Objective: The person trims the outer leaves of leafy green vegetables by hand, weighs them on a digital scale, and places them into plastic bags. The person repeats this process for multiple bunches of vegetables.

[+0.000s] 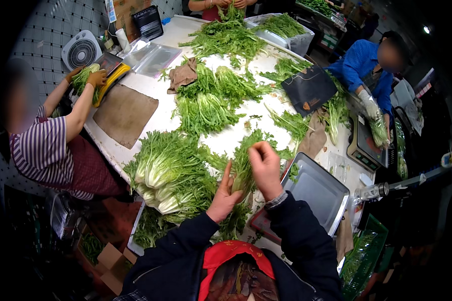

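My left hand [223, 197] is around the lower part of a bunch of frilly endive-like greens [244, 161], its index finger extended along the leaves. Over the right side of that bunch is my right hand [266, 168], fingers curled; whether anything is pinched in them is hidden. A large pile of the same greens [156, 165], pale stem ends towards me, lies left of my left hand. Farther off on the white table [226, 141] is another heap of greens [207, 109]. A grey metal tray [316, 192] stands right of my right hand, a leaf on its edge.
At left, a person holds greens [83, 81] by a yellow-edged scale [113, 82]. At right, a gloved person handles bagged greens [377, 129] over a scale [363, 141]. A brown cloth [126, 114], black bag [309, 90] and plastic bags [154, 58] lie on the table.
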A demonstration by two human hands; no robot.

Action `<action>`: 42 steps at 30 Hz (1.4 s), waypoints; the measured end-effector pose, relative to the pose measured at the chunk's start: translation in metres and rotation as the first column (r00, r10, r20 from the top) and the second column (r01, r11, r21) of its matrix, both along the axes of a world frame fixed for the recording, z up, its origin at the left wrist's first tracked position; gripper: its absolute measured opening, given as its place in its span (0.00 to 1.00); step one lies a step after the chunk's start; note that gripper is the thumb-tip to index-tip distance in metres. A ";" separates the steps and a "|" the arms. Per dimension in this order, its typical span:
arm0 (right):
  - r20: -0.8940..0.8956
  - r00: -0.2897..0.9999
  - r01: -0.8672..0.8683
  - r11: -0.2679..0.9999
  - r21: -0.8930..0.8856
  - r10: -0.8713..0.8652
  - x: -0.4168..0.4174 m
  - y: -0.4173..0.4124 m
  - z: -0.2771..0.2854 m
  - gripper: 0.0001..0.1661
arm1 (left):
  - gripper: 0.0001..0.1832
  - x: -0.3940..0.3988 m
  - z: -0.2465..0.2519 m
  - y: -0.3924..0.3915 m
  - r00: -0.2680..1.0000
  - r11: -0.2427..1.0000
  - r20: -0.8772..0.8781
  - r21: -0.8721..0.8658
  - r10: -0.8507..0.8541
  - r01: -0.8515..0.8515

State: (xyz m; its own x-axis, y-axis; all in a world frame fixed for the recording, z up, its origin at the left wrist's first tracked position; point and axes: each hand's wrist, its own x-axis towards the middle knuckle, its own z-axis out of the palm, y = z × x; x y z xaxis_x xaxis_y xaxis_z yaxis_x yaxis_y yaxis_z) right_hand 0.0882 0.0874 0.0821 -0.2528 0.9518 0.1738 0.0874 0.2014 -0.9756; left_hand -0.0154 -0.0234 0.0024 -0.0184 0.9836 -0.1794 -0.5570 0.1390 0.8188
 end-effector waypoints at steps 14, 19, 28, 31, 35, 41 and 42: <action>-0.114 0.993 -0.054 0.864 -0.500 -0.004 0.080 -0.020 -0.064 0.18 | 0.33 -0.020 -0.016 0.002 0.741 0.992 0.660 -0.105 0.120 -0.067; -0.452 0.889 -0.375 0.689 -0.620 0.077 0.075 -0.028 -0.090 0.19 | 0.33 -0.017 -0.013 -0.005 0.718 0.998 0.696 -0.054 0.023 0.021; -0.464 0.880 -0.214 0.784 -0.583 -0.105 0.059 -0.059 -0.048 0.23 | 0.38 -0.030 0.008 0.001 0.985 0.967 0.084 -0.196 -0.150 0.164; -0.405 0.914 -0.215 0.817 -0.535 -0.025 0.062 -0.071 -0.049 0.24 | 0.37 -0.036 0.024 0.016 0.958 0.969 -0.149 -0.014 -0.245 0.246; -0.390 0.912 -0.284 0.879 -0.383 0.125 0.060 -0.080 -0.043 0.32 | 0.44 -0.031 0.043 0.025 0.875 0.946 -0.454 0.178 -0.166 0.272; -0.230 0.948 -0.292 0.885 -0.362 0.219 0.063 -0.084 -0.049 0.34 | 0.54 -0.010 0.081 0.029 0.681 0.883 -0.684 0.116 -0.260 0.454; -0.191 0.944 -0.319 0.893 -0.317 0.270 0.062 -0.082 -0.052 0.34 | 0.55 -0.012 0.076 0.027 0.644 0.871 -0.737 0.162 -0.205 0.464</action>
